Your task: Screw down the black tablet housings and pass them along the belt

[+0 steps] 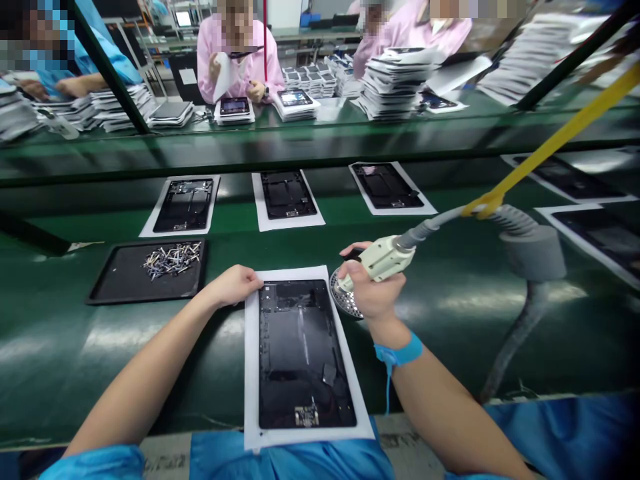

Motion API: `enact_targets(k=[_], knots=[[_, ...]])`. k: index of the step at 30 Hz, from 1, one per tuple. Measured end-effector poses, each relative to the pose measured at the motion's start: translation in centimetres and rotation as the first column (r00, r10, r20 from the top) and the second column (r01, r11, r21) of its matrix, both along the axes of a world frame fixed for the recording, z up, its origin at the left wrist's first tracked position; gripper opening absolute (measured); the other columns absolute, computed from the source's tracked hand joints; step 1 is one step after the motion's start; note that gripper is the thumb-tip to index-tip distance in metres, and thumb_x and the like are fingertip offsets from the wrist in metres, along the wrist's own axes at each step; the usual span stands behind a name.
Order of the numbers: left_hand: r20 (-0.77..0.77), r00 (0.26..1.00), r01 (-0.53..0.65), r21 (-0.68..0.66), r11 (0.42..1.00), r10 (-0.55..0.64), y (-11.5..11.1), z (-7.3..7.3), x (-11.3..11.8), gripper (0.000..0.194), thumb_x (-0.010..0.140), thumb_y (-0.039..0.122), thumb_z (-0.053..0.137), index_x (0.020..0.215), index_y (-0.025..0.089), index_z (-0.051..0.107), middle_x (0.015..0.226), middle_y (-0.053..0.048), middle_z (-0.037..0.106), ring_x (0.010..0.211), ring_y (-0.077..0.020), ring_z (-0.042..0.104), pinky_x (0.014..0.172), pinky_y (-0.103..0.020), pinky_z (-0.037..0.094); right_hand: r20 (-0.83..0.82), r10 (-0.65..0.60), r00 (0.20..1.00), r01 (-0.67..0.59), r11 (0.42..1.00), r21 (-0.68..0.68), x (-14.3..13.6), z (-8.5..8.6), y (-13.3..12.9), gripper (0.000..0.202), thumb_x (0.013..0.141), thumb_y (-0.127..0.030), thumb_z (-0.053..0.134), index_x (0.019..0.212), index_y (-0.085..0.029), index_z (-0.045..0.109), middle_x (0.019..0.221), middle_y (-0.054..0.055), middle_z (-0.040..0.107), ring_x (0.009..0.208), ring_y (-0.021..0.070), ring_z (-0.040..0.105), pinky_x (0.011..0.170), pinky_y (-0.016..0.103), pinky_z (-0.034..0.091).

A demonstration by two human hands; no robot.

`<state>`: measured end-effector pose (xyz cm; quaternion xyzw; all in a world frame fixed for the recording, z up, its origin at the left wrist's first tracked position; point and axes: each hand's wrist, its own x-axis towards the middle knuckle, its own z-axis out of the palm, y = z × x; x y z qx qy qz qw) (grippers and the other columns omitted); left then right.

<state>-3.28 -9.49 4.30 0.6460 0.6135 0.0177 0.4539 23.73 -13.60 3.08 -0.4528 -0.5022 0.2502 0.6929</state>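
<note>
A black tablet housing (305, 353), with its inner parts exposed, lies on a white paper sheet (253, 407) in front of me. Closed at its upper left corner, my left hand (235, 283) grips the housing's edge along with the sheet. My right hand (375, 290) is wrapped round a cream-coloured electric screwdriver (387, 259), which leans over a round metal dish (340, 297) full of small holes. The screwdriver's tip is hidden. A grey cable (433, 223) runs from its rear end, tied to a yellow strap (565, 137). A blue band circles my right wrist.
A black tray (125, 273) with a heap of small parts stands to the left. Tablet housings on paper (287, 195) line the green bench (220, 250) behind. Two black posts cross the view. Beyond, people sit near paper stacks (395, 83).
</note>
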Motion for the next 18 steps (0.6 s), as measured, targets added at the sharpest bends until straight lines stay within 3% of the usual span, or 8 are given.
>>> enact_targets(k=[18], knots=[[0.090, 0.996, -0.013, -0.058, 0.998, 0.018, 0.48, -0.44, -0.48, 0.026, 0.089, 0.030, 0.063, 0.067, 0.020, 0.053, 0.045, 0.007, 0.048, 0.033, -0.0080, 0.040, 0.035, -0.020, 0.025, -0.037, 0.007, 0.999, -0.006, 1.000, 0.008, -0.24, -0.23, 0.12, 0.025, 0.081, -0.033, 0.080, 0.097, -0.020, 0.067, 0.078, 0.000, 0.071, 0.048, 0.0116, 0.064, 0.048, 0.026, 0.055]])
